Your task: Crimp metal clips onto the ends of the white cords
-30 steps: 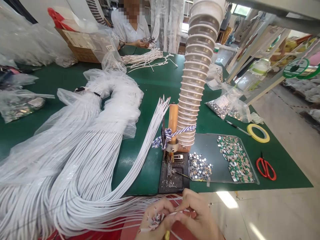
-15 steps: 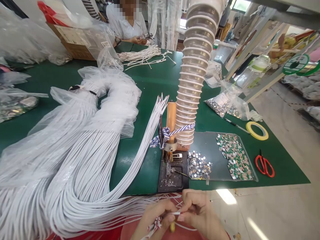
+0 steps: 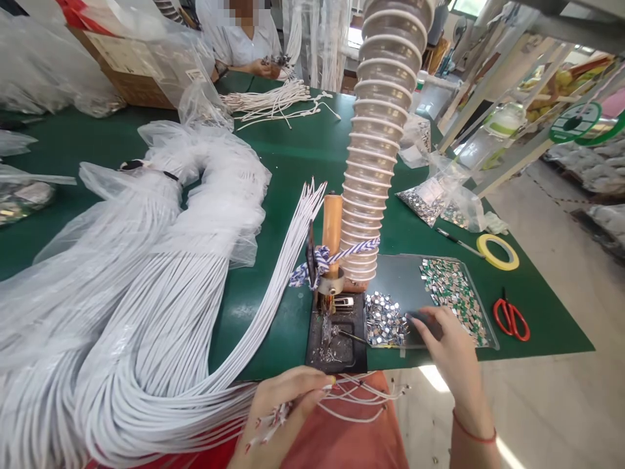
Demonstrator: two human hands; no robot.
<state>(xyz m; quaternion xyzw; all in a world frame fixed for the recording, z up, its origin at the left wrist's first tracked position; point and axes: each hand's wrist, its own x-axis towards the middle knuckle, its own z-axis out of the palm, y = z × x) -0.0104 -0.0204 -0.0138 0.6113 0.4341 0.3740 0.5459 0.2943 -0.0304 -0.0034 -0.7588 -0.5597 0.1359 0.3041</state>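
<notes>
My left hand (image 3: 288,407) is closed around several white cables, whose stripped red and white ends (image 3: 271,420) show in its palm. Between thumb and forefinger it pinches one cable end (image 3: 330,386). My right hand (image 3: 449,345) reaches over the clear tray (image 3: 405,273), thumb and forefinger apart, at the right edge of a heap of small silver connectors (image 3: 385,319). Nothing shows between those fingers. Farther right in the tray lies a heap of small green and silver circuit pieces (image 3: 454,293). Loose white cables (image 3: 361,391) with finished-looking ends rest across my lap.
A soldering stand with a wooden handle (image 3: 333,228) stands left of the tray, beside a ribbed duct (image 3: 374,130). Thick cable bundles (image 3: 161,312) in plastic fill the left. Red scissors (image 3: 510,319), yellow tape (image 3: 497,252) and a pen (image 3: 459,242) lie right. A co-worker (image 3: 239,39) sits opposite.
My right hand has left the cable end at my left hand and moved up and right to the silver connectors. My left hand keeps the cables. The view has shifted slightly.
</notes>
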